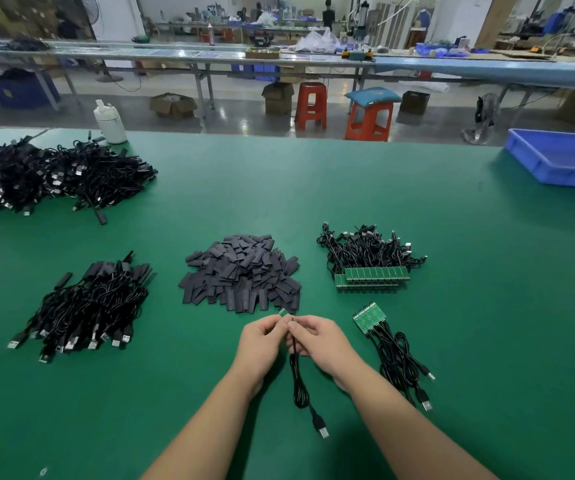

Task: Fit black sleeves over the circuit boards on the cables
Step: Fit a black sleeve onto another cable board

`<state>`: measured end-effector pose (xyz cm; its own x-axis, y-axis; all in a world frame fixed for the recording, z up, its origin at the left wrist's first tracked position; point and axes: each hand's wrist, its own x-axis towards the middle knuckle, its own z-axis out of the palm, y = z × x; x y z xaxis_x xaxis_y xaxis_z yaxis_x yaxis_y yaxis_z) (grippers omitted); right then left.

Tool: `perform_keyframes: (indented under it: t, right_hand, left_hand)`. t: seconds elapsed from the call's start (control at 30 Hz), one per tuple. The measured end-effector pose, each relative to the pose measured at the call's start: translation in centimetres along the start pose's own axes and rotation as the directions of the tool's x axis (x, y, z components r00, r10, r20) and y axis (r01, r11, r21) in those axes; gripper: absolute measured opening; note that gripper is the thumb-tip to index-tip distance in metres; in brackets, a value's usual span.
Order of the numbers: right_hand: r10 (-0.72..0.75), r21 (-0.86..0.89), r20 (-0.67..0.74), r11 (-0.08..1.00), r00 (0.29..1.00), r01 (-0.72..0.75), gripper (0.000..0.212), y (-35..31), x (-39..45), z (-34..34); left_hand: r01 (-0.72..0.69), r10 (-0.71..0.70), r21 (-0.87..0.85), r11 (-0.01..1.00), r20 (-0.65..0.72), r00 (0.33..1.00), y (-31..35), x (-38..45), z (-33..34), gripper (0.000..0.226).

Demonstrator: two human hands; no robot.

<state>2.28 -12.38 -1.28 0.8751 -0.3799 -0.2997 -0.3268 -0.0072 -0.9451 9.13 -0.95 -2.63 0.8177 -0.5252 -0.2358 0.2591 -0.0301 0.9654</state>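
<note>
My left hand (263,341) and my right hand (317,339) meet over the green table, both pinching one small green circuit board (283,312) whose tip shows above the fingers. Its black cable (300,386) hangs down from my right hand and ends in a USB plug (322,430). Just beyond my hands lies a heap of flat black sleeves (244,271). To the right sits a short strip of joined boards with cables (371,317). A larger batch of bare boards on cables (371,271) lies further back right.
A pile of sleeved cables (88,306) lies at the left, and a bigger tangle of cables (43,178) at the far left. A white bottle (110,121) stands at the table's back edge. A blue tray (563,157) sits at the far right.
</note>
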Motion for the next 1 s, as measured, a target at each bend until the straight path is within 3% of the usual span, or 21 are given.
perform_keyframes:
  t: [0.17, 0.33, 0.47, 0.63, 0.77, 0.83, 0.9, 1.0]
  right_hand:
    - [0.007, -0.049, -0.047, 0.999, 0.999, -0.009, 0.012, 0.5, 0.5, -0.8]
    - [0.114, 0.176, -0.020, 0.978, 0.993, -0.109, 0.023, 0.7, 0.5, -0.7]
    - [0.101, 0.190, 0.049, 0.976, 0.994, -0.109, 0.021, 0.7, 0.4, -1.0]
    - [0.153, 0.241, 0.124, 0.954, 0.980, -0.179, 0.016, 0.8, 0.6, -1.3]
    - [0.159, 0.247, 0.126, 0.951, 0.979, -0.186, 0.017, 1.0, 1.0, -1.6]
    - [0.161, 0.223, 0.124, 0.957, 0.979, -0.186, 0.017, 1.2, 1.1, -1.7]
    - [0.153, 0.143, 0.139, 0.975, 0.978, -0.172, 0.016, 1.3, 1.1, -1.7]
    - [0.117, 0.042, 0.162, 0.991, 0.980, -0.125, 0.016, 1.5, 0.9, -1.4]
  left_hand:
    - [-0.008, 0.008, 0.038, 0.999, 0.008, 1.000, 0.0, 0.1, -0.2, 0.020]
    - [-0.032, 0.034, 0.044, 0.999, -0.037, 0.999, -0.1, 0.3, 0.2, 0.020]
    - [-0.030, 0.032, 0.056, 0.998, -0.025, 0.999, 0.0, 0.3, 0.0, 0.024]
    - [-0.011, 0.011, 0.157, 0.988, 0.001, 1.000, 0.1, 0.5, -0.4, 0.033]
    - [0.004, 0.032, 0.339, 0.941, -0.100, 0.994, 0.6, 1.4, -1.1, 0.039]
    - [-0.053, 0.177, 0.519, 0.853, -0.193, 0.965, 1.0, 2.5, -2.7, 0.022]
    - [-0.071, 0.340, 0.702, 0.708, -0.252, 0.906, 1.7, 3.6, -4.8, 0.022]
    - [0.015, 0.326, 0.878, 0.478, -0.193, 0.925, 2.3, 5.4, -7.7, 0.039]
